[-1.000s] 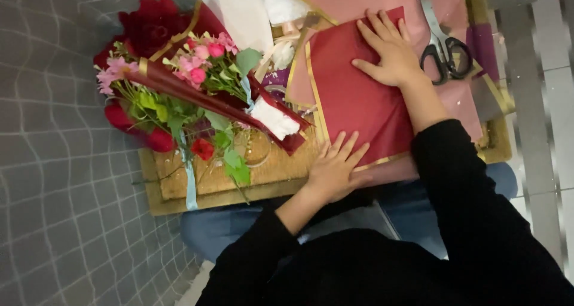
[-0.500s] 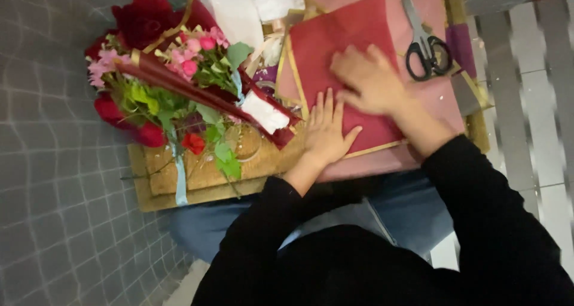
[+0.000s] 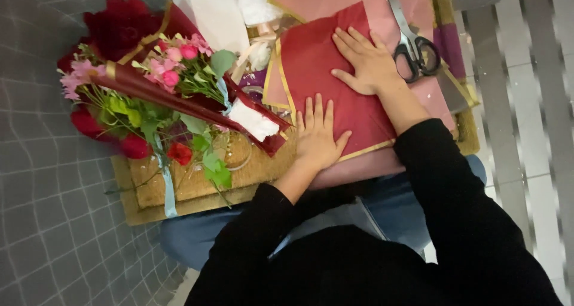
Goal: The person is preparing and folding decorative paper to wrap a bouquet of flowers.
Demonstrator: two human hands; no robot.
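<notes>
Left hand (image 3: pixel 317 140) flat, fingers spread, on dark red wrapping sheet (image 3: pixel 335 85) | right hand (image 3: pixel 368 64) likewise, holding nothing | sheet on surface (image 3: pixel 197 189) beside scissors (image 3: pixel 412 40) | advice: press evenly along the fold.

Scene is evenly lit by soft, diffuse indoor light; no single source can be made out. Only faint shadows are cast under the hands on the dark red paper (image 3: pixel 335 97). Slight glare is seen on the scissors (image 3: pixel 412 40) blades. Floor tile lines are bent at the left edge by lens distortion. Right edge is smeared by motion blur. The black sleeve (image 3: pixel 454 204) is underexposed.
</notes>
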